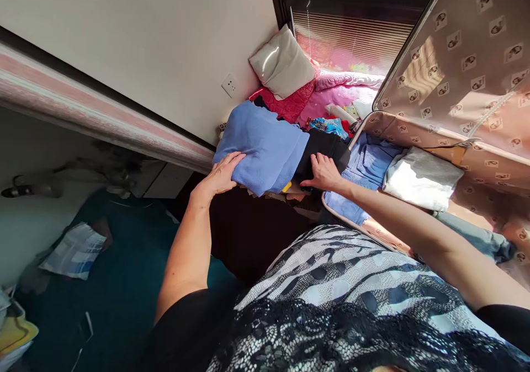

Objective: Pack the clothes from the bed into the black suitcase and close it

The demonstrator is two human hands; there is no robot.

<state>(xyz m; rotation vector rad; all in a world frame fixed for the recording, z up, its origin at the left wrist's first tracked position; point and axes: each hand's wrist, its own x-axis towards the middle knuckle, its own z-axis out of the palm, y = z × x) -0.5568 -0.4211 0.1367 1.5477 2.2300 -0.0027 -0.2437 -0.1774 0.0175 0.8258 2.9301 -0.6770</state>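
A folded blue garment lies in a pile against the wall. My left hand rests on its near left side with the fingers stretched out. Just right of it is a folded black garment, partly under the blue one's edge. On its near side lies my right hand, fingers spread and thumb apart. Neither hand is closed around the cloth. To the right, an open suitcase holds a folded blue knit garment, a white and grey garment and a grey-blue rolled garment.
The suitcase's raised lid stands at the right. A pale cushion leans in the corner above red and pink bedding, below a window blind. A wall socket is at the left. Behind me lies a checked cushion.
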